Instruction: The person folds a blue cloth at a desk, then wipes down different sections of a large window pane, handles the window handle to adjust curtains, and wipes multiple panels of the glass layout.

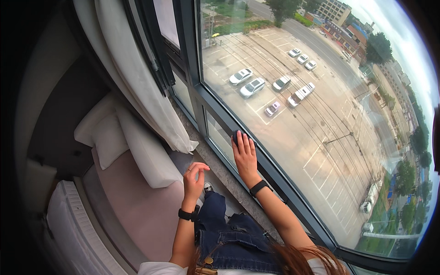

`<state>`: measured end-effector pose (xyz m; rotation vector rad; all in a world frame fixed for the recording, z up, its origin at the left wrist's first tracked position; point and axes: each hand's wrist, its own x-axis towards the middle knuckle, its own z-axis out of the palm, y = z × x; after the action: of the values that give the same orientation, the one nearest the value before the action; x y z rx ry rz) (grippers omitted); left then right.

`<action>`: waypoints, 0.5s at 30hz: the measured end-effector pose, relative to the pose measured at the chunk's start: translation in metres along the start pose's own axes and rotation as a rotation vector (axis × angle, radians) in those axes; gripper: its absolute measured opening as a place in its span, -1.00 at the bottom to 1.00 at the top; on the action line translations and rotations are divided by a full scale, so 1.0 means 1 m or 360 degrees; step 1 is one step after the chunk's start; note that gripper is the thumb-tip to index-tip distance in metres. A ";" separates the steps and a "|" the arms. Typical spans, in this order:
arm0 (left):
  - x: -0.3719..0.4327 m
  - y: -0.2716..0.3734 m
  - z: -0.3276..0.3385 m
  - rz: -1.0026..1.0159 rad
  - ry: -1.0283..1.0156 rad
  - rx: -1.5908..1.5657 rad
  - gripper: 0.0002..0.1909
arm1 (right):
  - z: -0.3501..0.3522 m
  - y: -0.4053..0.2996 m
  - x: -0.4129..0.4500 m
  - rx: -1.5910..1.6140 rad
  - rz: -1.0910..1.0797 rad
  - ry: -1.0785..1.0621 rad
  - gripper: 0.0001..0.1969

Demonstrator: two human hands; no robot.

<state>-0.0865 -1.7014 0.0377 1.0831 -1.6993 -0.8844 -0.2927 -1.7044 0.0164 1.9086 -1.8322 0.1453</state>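
My right hand (245,158) lies nearly flat over a dark pad or folded cloth (235,136), pressing it to the dark metal window rail (223,118). Most of the pad is hidden under the fingers. My left hand (195,180) is raised beside the stone window sill (237,190), its fingers bent and nothing in them. A ring is on one of its fingers. Both wrists wear a black band. Beyond the rail, the large window pane (275,144) looks down on a parking lot.
A white curtain (137,75) hangs at the left of the window. Below it stands a sofa (147,209) with pale cushions (110,141). At lower left is a white mattress-like item (77,223) in clear wrap. My shoe (208,187) is close to the sill.
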 end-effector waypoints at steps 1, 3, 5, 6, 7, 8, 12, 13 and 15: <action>0.009 -0.004 -0.008 -0.0002 -0.0002 -0.0001 -0.86 | 0.003 -0.005 0.016 0.0031 0.0008 -0.0020 -0.49; 0.032 -0.008 -0.027 0.0000 -0.0046 0.0002 -0.86 | 0.009 -0.015 0.052 0.0177 0.0052 -0.0039 -0.44; 0.049 -0.005 -0.047 0.0000 -0.0044 0.0023 -0.86 | 0.013 -0.024 0.077 0.0323 0.0051 0.0027 -0.44; 0.058 -0.006 -0.054 0.0000 -0.0033 0.0020 -0.86 | 0.014 -0.024 0.088 0.0500 0.0045 0.0040 -0.42; 0.066 -0.008 -0.063 0.0009 -0.0021 0.0023 -0.86 | 0.014 -0.024 0.099 0.0680 0.0033 0.0063 -0.40; 0.073 -0.011 -0.069 -0.0015 -0.0020 -0.0007 -0.86 | 0.020 -0.024 0.105 0.0891 0.0059 0.0135 -0.37; 0.107 -0.012 -0.112 -0.0003 0.0013 -0.0135 -0.85 | 0.002 -0.026 0.129 0.1920 0.0287 0.0080 -0.34; 0.115 -0.006 -0.125 -0.0003 0.0036 -0.0191 -0.85 | -0.011 -0.030 0.131 0.2206 0.0366 0.0031 -0.35; 0.144 0.011 -0.154 0.0053 0.0100 -0.0292 -0.83 | -0.027 -0.036 0.128 0.2406 0.0425 -0.0201 -0.37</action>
<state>0.0254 -1.8458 0.1436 0.9471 -1.5476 -0.9556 -0.2390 -1.8102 0.0812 2.4229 -2.2312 1.9952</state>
